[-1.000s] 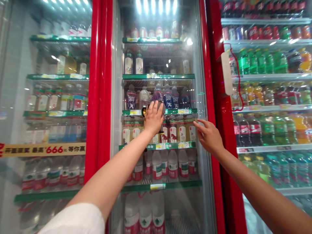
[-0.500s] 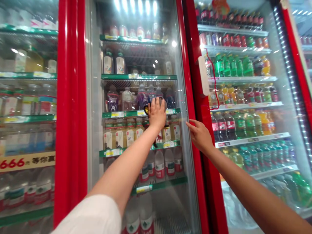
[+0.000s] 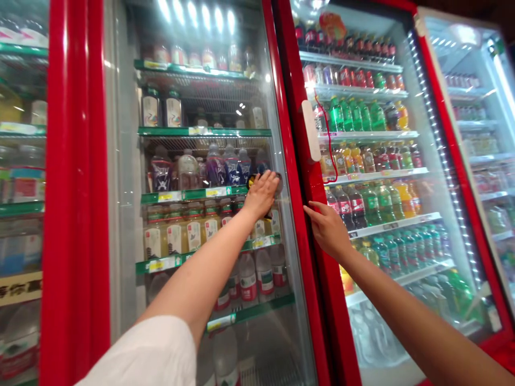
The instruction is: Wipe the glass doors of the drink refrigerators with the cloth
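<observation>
My left hand (image 3: pixel 262 194) lies against the glass door (image 3: pixel 225 343) of the middle drinks cooler, near its right side. Its fingers bend over a dark thing with a yellow patch (image 3: pixel 251 181). That thing shows only at the edges of the hand, so I cannot make out its kind. Behind the glass, purple-labelled bottles (image 3: pixel 216 167) stand on a shelf. Farther right, my right hand (image 3: pixel 328 228) is at the red frame (image 3: pixel 317 182), with a finger stretched out and the others partly curled. It holds nothing that I can see; whether it touches the frame I cannot tell.
A white handle-like block (image 3: pixel 310 131) with a red cord (image 3: pixel 330 142) is fixed to the frame above my right hand. The right cooler holds rows of bottles and cans, including green bottles (image 3: pixel 350 115). Another cooler's red frame (image 3: pixel 68 214) stands at left.
The view has turned right, so the coolers sit farther left. My left hand has slid right across the glass with the dark thing. My right hand is now beside the frame's gap.
</observation>
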A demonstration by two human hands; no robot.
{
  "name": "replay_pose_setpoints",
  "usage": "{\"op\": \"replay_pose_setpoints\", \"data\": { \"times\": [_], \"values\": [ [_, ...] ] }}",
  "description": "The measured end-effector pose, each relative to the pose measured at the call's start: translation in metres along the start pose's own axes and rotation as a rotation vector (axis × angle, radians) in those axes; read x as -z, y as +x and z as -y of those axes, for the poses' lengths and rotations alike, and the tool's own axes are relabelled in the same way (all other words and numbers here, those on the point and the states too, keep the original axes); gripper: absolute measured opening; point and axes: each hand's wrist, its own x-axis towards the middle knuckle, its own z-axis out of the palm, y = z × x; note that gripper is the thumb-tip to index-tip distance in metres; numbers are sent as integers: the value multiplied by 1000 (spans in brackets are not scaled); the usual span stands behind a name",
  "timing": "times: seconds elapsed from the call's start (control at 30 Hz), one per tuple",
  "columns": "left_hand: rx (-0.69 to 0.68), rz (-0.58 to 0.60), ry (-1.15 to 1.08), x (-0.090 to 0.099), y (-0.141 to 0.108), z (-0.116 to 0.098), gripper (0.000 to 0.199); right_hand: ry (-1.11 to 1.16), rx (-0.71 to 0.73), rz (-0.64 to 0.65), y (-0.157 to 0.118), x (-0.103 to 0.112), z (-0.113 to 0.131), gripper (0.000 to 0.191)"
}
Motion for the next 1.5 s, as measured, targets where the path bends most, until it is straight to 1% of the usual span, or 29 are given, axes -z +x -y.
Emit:
{"op": "replay_pose_setpoints", "data": {
  "times": [0.03, 0.07, 0.1, 0.13, 0.2, 0.27, 0.3, 0.33, 0.43, 0.47, 0.5, 0.57, 0.63, 0.7, 0.73, 0.8, 0.87, 0.93, 0.97, 1.0, 1.1, 1.17, 1.2, 1.23, 1.3, 1.33, 1.37, 1.4, 1.5],
  "values": [
    [75, -28, 6, -1, 7, -1, 53, 10, -4, -6, -1, 2, -2, 44],
    [116, -50, 11, -3, 9, -4, 50, 18, -10, -10, -3, 4, -4, 44],
    [114, -61, 14, -6, 8, -10, 46, 23, -19, -13, -5, 5, -6, 45],
    [73, -65, 13, -10, 4, -17, 42, 26, -28, -15, -6, 4, -7, 45],
    [-60, -61, 3, -17, -7, -29, 38, 28, -42, -13, -7, 2, -7, 45],
    [-169, -59, -20, -20, -10, -33, 36, 31, -49, -2, -4, -4, -4, 44],
    [-181, -65, -32, -19, -7, -31, 36, 34, -53, 4, -2, -7, -2, 44],
    [-147, -84, -41, -18, -2, -26, 35, 38, -59, 10, 0, -11, 1, 45],
    [98, -186, -43, -13, 13, -11, 33, 55, -92, 13, -1, -22, 8, 46],
    [158, -211, -42, -12, 14, -9, 35, 65, -105, 12, -5, -25, 10, 46],
    [180, -221, -45, -13, 12, -10, 36, 77, -118, 9, -11, -29, 12, 46],
    [126, -200, -66, -17, 0, -21, 38, 106, -142, 0, -25, -36, 14, 46],
    [5, -159, -85, -22, -14, -35, 38, 131, -159, -17, -39, -43, 16, 48],
    [-117, -123, -92, -27, -18, -43, 38, 149, -172, -52, -48, -49, 16, 49],
    [-165, -111, -91, -27, -15, -43, 38, 161, -177, -79, -50, -52, 16, 49],
    [-191, -109, -80, -27, 1, -36, 38, 197, -194, -147, -47, -58, 15, 48],
    [-151, -124, -60, -24, 19, -24, 39, 254, -215, -211, -39, -62, 16, 47],
    [-116, -127, -39, -22, 28, -16, 42, 325, -228, -251, -31, -65, 17, 46],
    [-120, -117, -30, -21, 28, -15, 43, 364, -231, -264, -27, -66, 19, 45],
    [-161, -93, -27, -21, 26, -15, 43, 403, -235, -278, -23, -67, 22, 43],
    [-353, -23, -45, -17, 16, -14, 42, 478, -284, -355, -13, -66, 32, 35],
    [-412, 14, -74, -11, 17, -9, 42, 483, -340, -391, -5, -65, 39, 32],
    [-396, 27, -85, -8, 20, -5, 42, 479, -364, -389, 0, -65, 42, 32],
    [-350, 37, -89, -4, 23, -1, 44, 477, -382, -373, 5, -64, 44, 33],
    [-208, 39, -72, 1, 28, 6, 48, 477, -411, -324, 12, -62, 46, 36],
    [-161, 37, -58, 3, 30, 7, 50, 478, -427, -298, 14, -61, 47, 37],
    [-161, 36, -53, 4, 30, 8, 50, 479, -447, -273, 15, -60, 47, 38],
    [-206, 42, -57, 4, 30, 8, 49, 478, -470, -247, 15, -59, 46, 39],
    [-442, 71, -115, 3, 37, 9, 42, 465, -556, -172, 13, -54, 48, 43]
  ]
}}
